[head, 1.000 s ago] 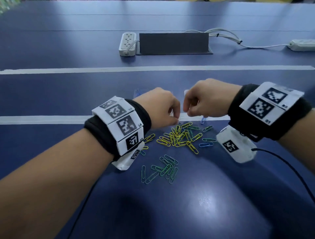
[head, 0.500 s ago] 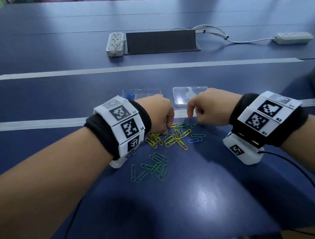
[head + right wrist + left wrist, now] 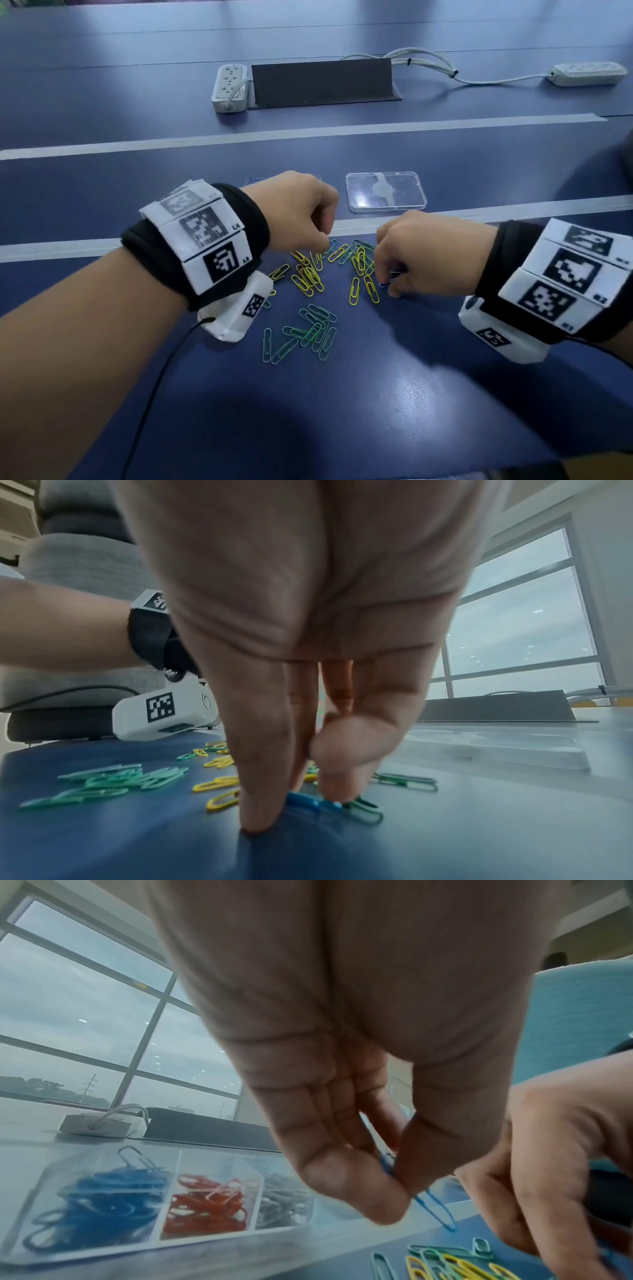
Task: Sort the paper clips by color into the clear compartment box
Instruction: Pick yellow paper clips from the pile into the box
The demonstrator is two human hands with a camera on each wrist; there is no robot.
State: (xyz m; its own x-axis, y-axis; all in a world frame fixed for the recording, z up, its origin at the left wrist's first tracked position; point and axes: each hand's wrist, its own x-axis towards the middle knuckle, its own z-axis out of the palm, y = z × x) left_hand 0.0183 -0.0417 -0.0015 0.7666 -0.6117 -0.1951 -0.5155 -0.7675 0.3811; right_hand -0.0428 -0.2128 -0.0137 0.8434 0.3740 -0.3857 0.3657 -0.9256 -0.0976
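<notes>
Head view: both hands, left (image 3: 294, 212) and right (image 3: 428, 253), curl over loose clips (image 3: 308, 274) on the table (image 3: 376, 394). Left wrist: thumb and fingers (image 3: 352, 1191) pinch a blue clip (image 3: 435, 1210) near the box (image 3: 164, 1204) of sorted clips. Right wrist: fingertips (image 3: 260, 813) pinch another blue clip (image 3: 308, 803) lying on the table.

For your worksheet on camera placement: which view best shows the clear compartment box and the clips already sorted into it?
The left wrist view: the clear compartment box shows blue, red and grey clips in separate compartments. In the head view the left hand hides nearly all of it; the right wrist view does not clearly show it.

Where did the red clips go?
In the left wrist view, the red clips sit in the middle compartment of the clear box, between the blue clips and the grey ones.
</notes>
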